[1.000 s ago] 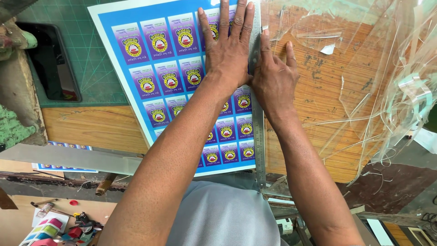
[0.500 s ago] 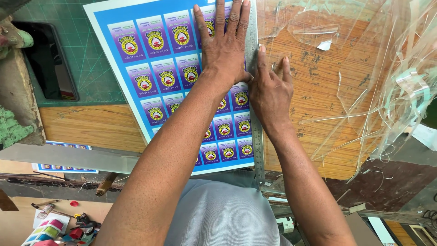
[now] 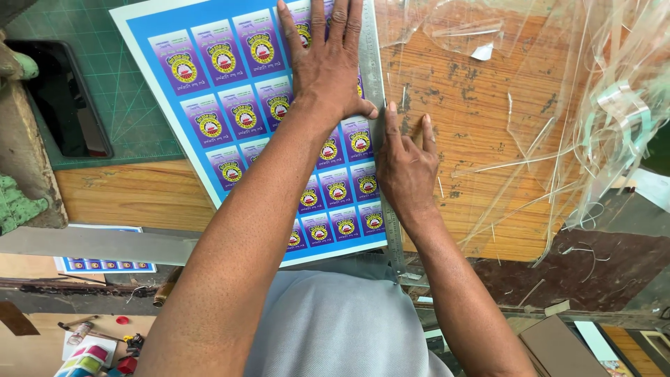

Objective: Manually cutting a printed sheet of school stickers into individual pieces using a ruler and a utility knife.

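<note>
1. Starting at the far left, a worn green machine part [image 3: 17,188] sits at the bench edge, with a dark phone-like slab [image 3: 59,98] lying on the green cutting mat [image 3: 132,91] just beside it.
2. Below the bench edge, a smaller strip of printed labels [image 3: 105,264] and some small tools and coloured bits [image 3: 98,345] lie on a lower surface.
3. The printed sheet [image 3: 230,91], blue with rows of purple labels, lies tilted across the mat and the wooden tabletop [image 3: 474,105], its lower edge hanging past the table's front towards the person's grey shirt [image 3: 328,321].
4. The left hand [image 3: 328,63] is spread flat, palm down, on the upper right part of the sheet, fingers straight and gripping nothing; its thumb reaches the sheet's right edge.
5. A metal ruler [image 3: 380,146] runs along that right edge, from the top of the view down past the table's front.
6. The right hand [image 3: 408,167] lies just right of the ruler, below the left hand, fingers curled against the ruler's edge; whether it holds a blade I cannot tell.
7. Farther right, clear plastic film and thin trimmed strips [image 3: 586,119] pile loosely over the wood, well apart from both hands.
</note>
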